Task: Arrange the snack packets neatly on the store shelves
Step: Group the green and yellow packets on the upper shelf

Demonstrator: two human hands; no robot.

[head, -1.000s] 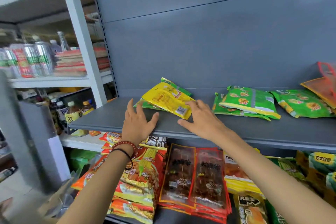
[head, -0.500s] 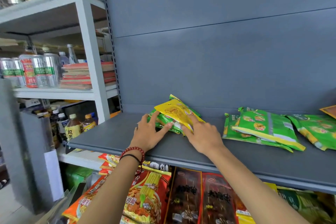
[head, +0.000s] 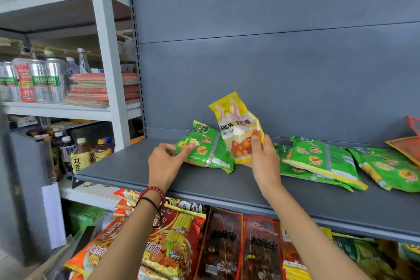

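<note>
My right hand (head: 261, 157) grips a yellow and white snack packet (head: 236, 125) by its lower end and holds it upright above the grey shelf (head: 127, 170). To its left a green snack packet (head: 211, 150) lies flat on the shelf. My left hand (head: 164, 163) pinches that green packet's left edge between thumb and forefinger. Further right on the same shelf lie more green packets (head: 318, 161), overlapping each other, and another green one (head: 391, 166) beyond them.
An orange-red packet (head: 406, 145) lies at the shelf's far right. Below hang noodle packets (head: 168, 245) and dark red meat-snack packets (head: 241, 250). A white rack (head: 104, 70) on the left holds cans (head: 38, 79), bottles (head: 81, 154) and stacked booklets (head: 91, 91).
My right hand has lifted the yellow packet off the green one and stood it upright. My left hand has closed on the green packet's left edge. The view has tilted upward.
</note>
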